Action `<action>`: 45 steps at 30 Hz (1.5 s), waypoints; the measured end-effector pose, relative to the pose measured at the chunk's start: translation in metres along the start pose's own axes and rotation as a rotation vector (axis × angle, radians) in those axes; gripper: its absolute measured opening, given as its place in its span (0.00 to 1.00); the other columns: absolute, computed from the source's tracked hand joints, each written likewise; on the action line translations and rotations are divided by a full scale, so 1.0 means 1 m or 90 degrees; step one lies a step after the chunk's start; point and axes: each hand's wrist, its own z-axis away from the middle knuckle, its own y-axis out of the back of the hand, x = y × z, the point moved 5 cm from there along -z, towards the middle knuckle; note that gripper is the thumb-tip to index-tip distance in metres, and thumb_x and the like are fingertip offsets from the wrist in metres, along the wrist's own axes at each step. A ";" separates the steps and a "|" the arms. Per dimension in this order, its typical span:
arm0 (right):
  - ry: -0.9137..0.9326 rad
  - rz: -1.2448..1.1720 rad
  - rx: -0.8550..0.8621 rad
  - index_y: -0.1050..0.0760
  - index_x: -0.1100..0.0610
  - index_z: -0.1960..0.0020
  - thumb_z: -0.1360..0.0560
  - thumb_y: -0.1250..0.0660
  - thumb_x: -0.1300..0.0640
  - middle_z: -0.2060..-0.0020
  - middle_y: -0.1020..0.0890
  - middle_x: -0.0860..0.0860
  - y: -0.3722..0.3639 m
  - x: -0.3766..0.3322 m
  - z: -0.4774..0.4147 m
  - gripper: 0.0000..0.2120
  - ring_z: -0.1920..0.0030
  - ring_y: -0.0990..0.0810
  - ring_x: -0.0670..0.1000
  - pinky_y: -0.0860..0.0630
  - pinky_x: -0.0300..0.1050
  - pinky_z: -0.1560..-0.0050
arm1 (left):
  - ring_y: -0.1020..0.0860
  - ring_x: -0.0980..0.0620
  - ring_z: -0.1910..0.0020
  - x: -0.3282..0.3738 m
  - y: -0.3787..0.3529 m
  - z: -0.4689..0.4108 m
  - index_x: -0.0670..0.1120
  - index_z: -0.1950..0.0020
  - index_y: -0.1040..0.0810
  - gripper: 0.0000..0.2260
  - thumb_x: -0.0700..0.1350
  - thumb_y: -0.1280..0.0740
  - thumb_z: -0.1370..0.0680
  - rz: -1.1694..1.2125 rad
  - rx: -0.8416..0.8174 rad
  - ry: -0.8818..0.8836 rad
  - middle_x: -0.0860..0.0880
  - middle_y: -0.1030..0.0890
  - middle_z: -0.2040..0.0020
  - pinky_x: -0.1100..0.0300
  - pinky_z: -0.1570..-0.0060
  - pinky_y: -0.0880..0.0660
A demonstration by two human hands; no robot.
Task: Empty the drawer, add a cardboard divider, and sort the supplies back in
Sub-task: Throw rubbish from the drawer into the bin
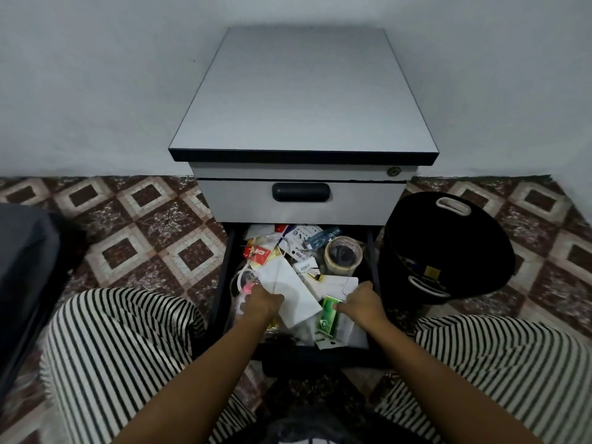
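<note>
The lower drawer of a grey pedestal cabinet stands pulled out, full of jumbled supplies. Among them lie a white envelope, a green packet, a roll of clear tape, a red packet and several paper cards. My left hand reaches into the drawer's left side with fingers curled on the white envelope's edge. My right hand is inside the drawer's right side, fingers curled at the green packet's top and a white card. What lies under the papers is hidden.
A black bin with white handles stands right of the drawer, a few items inside. The upper drawer is closed. A dark object fills the left edge. My striped-trousered knees flank the drawer on the patterned tile floor.
</note>
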 end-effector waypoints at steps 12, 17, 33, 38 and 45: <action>-0.039 -0.169 0.074 0.21 0.63 0.43 0.26 0.31 0.51 0.45 0.19 0.60 -0.014 0.009 0.003 0.18 0.43 0.21 0.58 0.28 0.44 0.49 | 0.35 0.38 0.34 0.004 0.022 0.021 0.50 0.40 0.26 0.13 0.49 0.39 0.24 -0.035 0.055 0.002 0.38 0.30 0.35 0.49 0.33 0.42; -0.126 -0.261 0.115 0.25 0.67 0.40 0.25 0.34 0.46 0.42 0.22 0.63 -0.016 0.008 0.000 0.25 0.41 0.24 0.62 0.29 0.46 0.46 | 0.25 0.41 0.57 0.013 0.023 0.020 0.43 0.64 0.27 0.11 0.45 0.39 0.23 0.158 0.028 -0.030 0.37 0.23 0.59 0.50 0.51 0.26; 0.066 -0.398 -0.050 0.22 0.59 0.52 0.31 0.28 0.68 0.52 0.18 0.57 -0.006 -0.004 0.013 0.10 0.59 0.20 0.48 0.23 0.38 0.57 | 0.28 0.38 0.40 0.008 0.008 0.020 0.38 0.32 0.34 0.38 0.50 0.27 0.38 0.227 0.053 0.065 0.39 0.30 0.34 0.50 0.40 0.27; -0.001 -0.462 0.006 0.22 0.65 0.47 0.27 0.32 0.67 0.52 0.18 0.58 -0.014 -0.004 0.009 0.09 0.53 0.20 0.53 0.25 0.43 0.55 | 0.24 0.35 0.43 -0.005 -0.005 -0.007 0.38 0.37 0.26 0.38 0.59 0.28 0.41 0.209 0.002 0.064 0.36 0.25 0.39 0.49 0.45 0.24; -0.032 -0.452 0.016 0.25 0.67 0.44 0.28 0.30 0.66 0.48 0.19 0.59 -0.016 -0.003 0.010 0.13 0.51 0.21 0.55 0.27 0.43 0.52 | 0.26 0.30 0.41 -0.038 -0.035 -0.071 0.35 0.44 0.22 0.40 0.63 0.30 0.46 0.163 -0.024 0.057 0.30 0.23 0.44 0.38 0.46 0.26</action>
